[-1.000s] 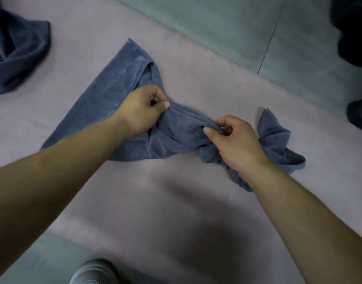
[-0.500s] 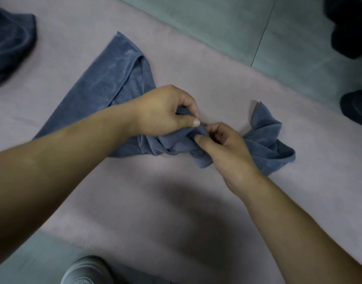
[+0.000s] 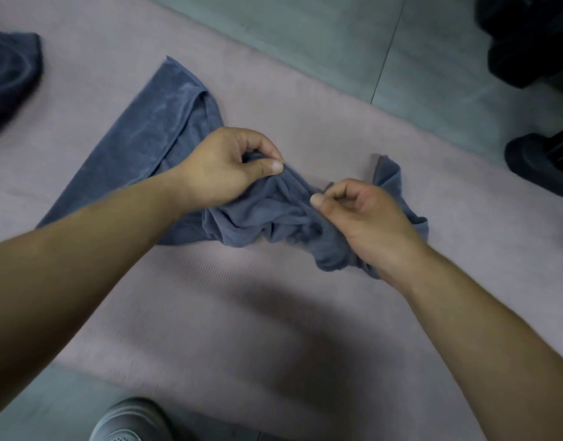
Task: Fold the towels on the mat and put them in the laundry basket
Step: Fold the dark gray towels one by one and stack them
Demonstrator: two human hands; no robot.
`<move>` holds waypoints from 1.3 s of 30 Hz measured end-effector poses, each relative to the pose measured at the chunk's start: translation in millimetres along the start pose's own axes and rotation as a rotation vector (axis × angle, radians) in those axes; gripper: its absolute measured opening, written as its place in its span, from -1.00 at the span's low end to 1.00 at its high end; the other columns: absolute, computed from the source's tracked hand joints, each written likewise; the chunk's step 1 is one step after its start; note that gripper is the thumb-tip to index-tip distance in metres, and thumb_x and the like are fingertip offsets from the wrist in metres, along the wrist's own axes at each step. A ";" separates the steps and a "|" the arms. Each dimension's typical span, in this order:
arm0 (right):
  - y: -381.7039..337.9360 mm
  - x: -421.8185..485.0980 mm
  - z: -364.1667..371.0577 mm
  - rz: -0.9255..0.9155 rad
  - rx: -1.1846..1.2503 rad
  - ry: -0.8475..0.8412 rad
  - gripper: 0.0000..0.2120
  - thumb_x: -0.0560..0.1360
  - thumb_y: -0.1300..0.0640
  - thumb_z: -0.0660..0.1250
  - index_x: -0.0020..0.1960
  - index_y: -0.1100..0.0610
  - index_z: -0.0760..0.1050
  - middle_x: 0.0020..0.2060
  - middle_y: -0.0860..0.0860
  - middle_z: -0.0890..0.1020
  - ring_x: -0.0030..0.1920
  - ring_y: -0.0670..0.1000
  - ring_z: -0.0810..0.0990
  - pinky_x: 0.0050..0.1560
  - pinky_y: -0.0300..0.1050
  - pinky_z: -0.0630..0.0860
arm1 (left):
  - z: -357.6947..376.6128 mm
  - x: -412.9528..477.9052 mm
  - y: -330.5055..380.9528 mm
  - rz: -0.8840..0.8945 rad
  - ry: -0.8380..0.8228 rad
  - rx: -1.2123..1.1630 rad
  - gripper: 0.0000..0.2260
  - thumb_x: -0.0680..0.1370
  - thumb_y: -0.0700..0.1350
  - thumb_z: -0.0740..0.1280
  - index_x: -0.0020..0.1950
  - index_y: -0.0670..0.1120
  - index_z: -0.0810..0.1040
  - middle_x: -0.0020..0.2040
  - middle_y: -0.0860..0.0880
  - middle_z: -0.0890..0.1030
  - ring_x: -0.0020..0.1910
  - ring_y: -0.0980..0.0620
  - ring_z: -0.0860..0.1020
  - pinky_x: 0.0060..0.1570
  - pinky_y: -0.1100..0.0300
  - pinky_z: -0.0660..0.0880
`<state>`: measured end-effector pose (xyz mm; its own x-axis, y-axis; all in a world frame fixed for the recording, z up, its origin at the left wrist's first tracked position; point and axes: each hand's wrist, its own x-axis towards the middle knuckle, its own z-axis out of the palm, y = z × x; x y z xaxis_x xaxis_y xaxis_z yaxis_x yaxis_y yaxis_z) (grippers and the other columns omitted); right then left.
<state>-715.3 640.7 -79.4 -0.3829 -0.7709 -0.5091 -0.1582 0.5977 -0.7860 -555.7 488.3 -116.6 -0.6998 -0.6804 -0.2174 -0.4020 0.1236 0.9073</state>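
A blue towel point(image 3: 153, 135) lies on the pale pink mat point(image 3: 210, 313), flat at its left part and bunched into folds at its middle and right. My left hand point(image 3: 229, 170) pinches a fold of the bunched cloth between thumb and fingers. My right hand point(image 3: 359, 211) sits just to the right, its thumb and fingers closed on the towel's edge. A second blue towel point(image 3: 9, 74) lies crumpled at the mat's far left edge. No laundry basket is in view.
Grey-green floor tiles point(image 3: 305, 33) border the mat at the back and front. Dark objects point(image 3: 528, 36) stand on the floor at the upper right, one with a black base point(image 3: 541, 160). A grey shoe point(image 3: 130, 421) shows at the bottom edge.
My hands met at the towel's middle half a second ago and have now drawn apart again, each still pinching cloth. The bunched middle has spread a little.
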 end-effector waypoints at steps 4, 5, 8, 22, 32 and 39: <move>-14.3 -4.9 -23.5 -0.027 -0.381 -0.129 -0.65 0.44 -0.10 0.50 -0.24 0.16 0.50 -0.49 -0.07 0.47 -0.48 -0.15 0.38 -0.47 -0.29 0.32 | 3.1 -8.0 -0.1 0.008 0.000 0.006 -0.96 0.58 -0.11 0.41 -0.06 -0.01 0.66 -0.09 0.11 0.69 -0.04 0.21 0.63 0.08 0.36 0.52; -14.6 -4.4 -26.6 -0.018 -0.429 -0.136 -0.66 0.45 -0.09 0.49 -0.26 0.14 0.48 -0.51 -0.11 0.45 -0.49 -0.16 0.38 -0.46 -0.31 0.37 | 2.1 -9.3 -1.2 0.003 0.020 0.002 -0.95 0.58 -0.11 0.41 -0.06 0.00 0.65 -0.09 0.12 0.68 -0.05 0.23 0.62 0.08 0.38 0.51; -4.2 -2.2 -29.3 -0.049 -0.420 -0.069 -0.70 0.52 -0.09 0.41 -0.20 0.10 0.45 -0.37 0.05 0.56 -0.31 0.07 0.59 -0.14 0.05 0.64 | -2.4 -11.6 -5.3 -0.016 0.057 -0.009 -0.93 0.59 -0.12 0.40 -0.08 0.03 0.63 -0.11 0.13 0.67 -0.08 0.26 0.61 0.04 0.42 0.50; -10.4 -27.6 -82.8 -0.105 -0.797 -0.237 -0.75 0.54 -0.07 0.37 -0.16 0.08 0.47 -0.35 -0.04 0.53 -0.35 -0.09 0.44 -0.27 -0.11 0.38 | 13.9 -14.1 -2.3 -0.059 0.084 0.160 -0.90 0.61 -0.09 0.36 -0.09 0.09 0.57 -0.08 0.11 0.64 -0.05 0.18 0.58 0.06 0.25 0.48; -7.6 -55.4 -99.7 -0.220 -0.531 -0.273 -0.79 0.40 0.04 0.56 -0.18 0.09 0.56 -0.40 -0.05 0.57 -0.40 -0.13 0.47 -0.35 -0.18 0.46 | 82.0 -28.7 86.4 0.207 -0.423 0.136 -0.90 0.60 -0.12 0.37 0.07 -0.07 0.65 -0.11 0.12 0.69 -0.13 0.20 0.61 -0.05 0.29 0.51; -6.9 -60.8 -140.1 -0.008 -0.731 -0.330 -0.63 0.48 -0.11 0.42 -0.24 0.17 0.42 -0.44 -0.12 0.45 -0.39 -0.11 0.42 -0.33 -0.17 0.41 | 49.5 -3.3 78.2 0.183 -0.243 0.074 -0.86 0.59 -0.16 0.38 -0.15 0.01 0.61 -0.21 0.16 0.64 -0.25 0.33 0.53 -0.13 0.49 0.43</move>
<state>-818.5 714.3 6.1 -0.1086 -0.7327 -0.6718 -0.7597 0.4970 -0.4193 -614.1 535.9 -62.7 -0.8819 -0.4501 -0.1404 -0.2916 0.2865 0.9126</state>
